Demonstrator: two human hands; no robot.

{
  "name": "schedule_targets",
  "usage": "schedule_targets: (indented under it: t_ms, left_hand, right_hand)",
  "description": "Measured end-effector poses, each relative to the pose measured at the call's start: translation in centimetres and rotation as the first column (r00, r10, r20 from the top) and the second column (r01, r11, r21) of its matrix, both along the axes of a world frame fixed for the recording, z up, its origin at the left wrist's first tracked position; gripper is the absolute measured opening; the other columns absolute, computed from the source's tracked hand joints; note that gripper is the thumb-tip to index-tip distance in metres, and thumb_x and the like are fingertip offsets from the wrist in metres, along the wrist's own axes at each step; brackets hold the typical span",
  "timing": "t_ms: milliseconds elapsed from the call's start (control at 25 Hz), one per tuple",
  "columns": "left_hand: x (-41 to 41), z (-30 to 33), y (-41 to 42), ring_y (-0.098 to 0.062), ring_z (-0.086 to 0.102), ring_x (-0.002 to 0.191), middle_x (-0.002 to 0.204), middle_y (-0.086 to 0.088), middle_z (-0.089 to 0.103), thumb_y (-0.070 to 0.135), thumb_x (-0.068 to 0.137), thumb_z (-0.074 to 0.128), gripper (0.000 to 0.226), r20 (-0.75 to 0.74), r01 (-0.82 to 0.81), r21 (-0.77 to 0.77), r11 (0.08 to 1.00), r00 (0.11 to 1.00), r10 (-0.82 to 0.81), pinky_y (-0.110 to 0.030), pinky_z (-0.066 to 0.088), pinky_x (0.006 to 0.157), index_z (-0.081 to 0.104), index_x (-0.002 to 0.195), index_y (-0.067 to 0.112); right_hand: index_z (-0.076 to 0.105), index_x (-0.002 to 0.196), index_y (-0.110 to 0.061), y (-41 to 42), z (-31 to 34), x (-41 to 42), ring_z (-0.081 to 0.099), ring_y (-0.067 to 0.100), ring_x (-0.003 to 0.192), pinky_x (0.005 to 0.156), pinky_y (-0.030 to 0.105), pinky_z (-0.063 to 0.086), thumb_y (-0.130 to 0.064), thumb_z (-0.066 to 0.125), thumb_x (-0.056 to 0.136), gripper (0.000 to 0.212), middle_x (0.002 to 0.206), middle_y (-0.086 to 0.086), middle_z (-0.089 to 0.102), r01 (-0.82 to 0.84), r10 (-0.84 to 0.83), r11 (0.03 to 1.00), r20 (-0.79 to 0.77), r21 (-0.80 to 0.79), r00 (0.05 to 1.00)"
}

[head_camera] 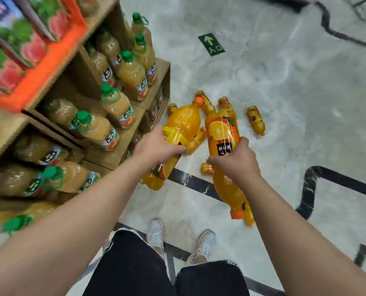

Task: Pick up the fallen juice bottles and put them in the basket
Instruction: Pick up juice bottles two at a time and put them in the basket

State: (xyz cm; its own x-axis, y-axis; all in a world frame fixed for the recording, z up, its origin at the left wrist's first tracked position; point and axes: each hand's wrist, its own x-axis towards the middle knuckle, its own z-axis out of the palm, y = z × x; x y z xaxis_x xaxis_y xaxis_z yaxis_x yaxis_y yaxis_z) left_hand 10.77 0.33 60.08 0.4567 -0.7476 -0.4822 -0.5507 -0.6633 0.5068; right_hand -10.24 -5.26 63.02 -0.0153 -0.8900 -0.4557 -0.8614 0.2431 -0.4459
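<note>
Left hand: the left hand [156,148] is closed around the middle of a large orange juice bottle [184,122], fingers wrapped over its yellow label. The orange cap of this bottle points away from the person, toward the shelf corner.

Right hand: the right hand [234,161] is closed around the labelled waist of a second large bottle [222,133]. The cap of this bottle points back toward the person's shoes [156,233].

Lift state: both held bottles appear raised off the floor [284,82]; contact with it cannot be confirmed.

Remaining on floor: several small orange bottles lie scattered just beyond the hands. One small bottle [255,119] lies apart, to the right of the group. Another small bottle [206,168] lies beside the dark floor stripe, under the right-hand bottle. A further large bottle [158,178] lies below the left forearm, near the foot of the shelf.

Shelf: the cardboard display shelf [122,146] at the left holds green-capped juice jugs [118,103], all in place.

Basket: not in view. Its location cannot be stated.

Progress: judged early. No bottle can be seen delivered to a basket; two are in hand.

Left to do: carry the two held bottles to the basket, then collect the third large bottle and the small ones.
</note>
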Motion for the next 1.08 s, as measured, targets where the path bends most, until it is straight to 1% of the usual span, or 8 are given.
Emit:
schedule_targets:
  t_ms: [200,280,400,560,800,920,1000,1080]
  left_hand:
    - [0.4,12.2,6.5,-0.035,0.060,0.113,0.122,-0.005,0.063,0.073,0.052,0.081,0.094,-0.025,-0.102,-0.103,0.989,0.995,0.100,-0.045,0.051,0.093,0.049,0.125,0.025]
    - [0.1,15.1,9.4,-0.034,0.060,0.112,0.119,-0.003,0.062,0.075,0.048,0.079,0.099,-0.050,-0.184,-0.132,0.974,0.983,0.179,-0.049,0.052,0.094,0.047,0.127,0.027]
    - [-0.7,18.6,14.6,-0.030,0.060,0.107,0.117,0.000,0.060,0.073,0.050,0.082,0.095,-0.101,-0.340,-0.184,0.922,0.940,0.326,-0.047,0.053,0.093,0.047,0.127,0.030]
    - [-1.3,21.5,22.8,-0.027,0.062,0.102,0.113,0.002,0.061,0.070,0.050,0.084,0.092,-0.136,-0.515,-0.213,0.830,0.857,0.497,-0.048,0.056,0.090,0.047,0.126,0.032]
    - [-0.1,23.3,38.6,-0.028,0.060,0.110,0.121,0.001,0.059,0.069,0.047,0.087,0.105,-0.132,-0.761,-0.196,0.619,0.646,0.752,-0.047,0.054,0.094,0.045,0.135,0.030]
    - [1.1,24.0,46.2,-0.024,0.062,0.100,0.109,0.002,0.063,0.065,0.048,0.090,0.085,-0.142,-0.835,-0.232,0.498,0.536,0.832,-0.041,0.055,0.087,0.054,0.118,0.033]
    - [2.1,24.8,51.3,-0.024,0.059,0.099,0.106,0.001,0.060,0.056,0.059,0.092,0.078,-0.155,-0.878,-0.245,0.410,0.453,0.878,-0.036,0.048,0.081,0.054,0.121,0.029]
    - [3.9,25.4,57.2,-0.026,0.059,0.102,0.114,-0.001,0.060,0.063,0.053,0.090,0.096,-0.122,-0.913,-0.236,0.334,0.369,0.921,-0.038,0.049,0.084,0.051,0.133,0.027]
  right_hand:
    - [0.041,0.133,-0.017,4.8,11.8,2.1,0.061,0.035,0.111,0.087,0.046,0.055,-0.051,0.090,0.056,0.097,0.122,0.008,0.061,-0.091,0.093,0.995,0.059,-0.042,0.994]
    - [0.040,0.137,-0.017,6.9,14.5,2.8,0.061,0.035,0.113,0.089,0.047,0.055,-0.050,0.091,0.056,0.101,0.125,0.009,0.061,-0.119,0.126,0.991,0.109,-0.064,0.986]
    - [0.042,0.133,-0.018,10.6,17.9,3.6,0.062,0.033,0.109,0.087,0.046,0.056,-0.048,0.091,0.059,0.093,0.121,0.007,0.060,-0.218,0.238,0.968,0.169,-0.127,0.957]
    - [0.043,0.129,-0.018,15.1,20.4,5.7,0.060,0.031,0.099,0.080,0.044,0.055,-0.047,0.089,0.058,0.089,0.112,0.005,0.059,-0.403,0.428,0.901,0.172,-0.162,0.887]
    - [0.041,0.126,-0.021,26.2,22.0,11.2,0.056,0.030,0.097,0.080,0.040,0.050,-0.049,0.087,0.061,0.085,0.110,0.003,0.056,-0.711,0.719,0.693,0.169,-0.115,0.674]
    - [0.040,0.126,-0.020,32.2,22.7,14.6,0.059,0.033,0.100,0.081,0.041,0.050,-0.049,0.088,0.061,0.086,0.108,0.004,0.055,-0.818,0.821,0.567,0.148,-0.094,0.552]
    - [0.039,0.128,-0.019,36.8,23.4,17.4,0.062,0.035,0.106,0.082,0.041,0.050,-0.050,0.088,0.062,0.088,0.111,0.005,0.057,-0.873,0.876,0.479,0.120,-0.093,0.467]
    - [0.039,0.128,-0.020,42.6,23.9,21.0,0.062,0.035,0.108,0.085,0.042,0.052,-0.051,0.088,0.062,0.087,0.114,0.005,0.058,-0.918,0.920,0.385,0.118,-0.091,0.374]
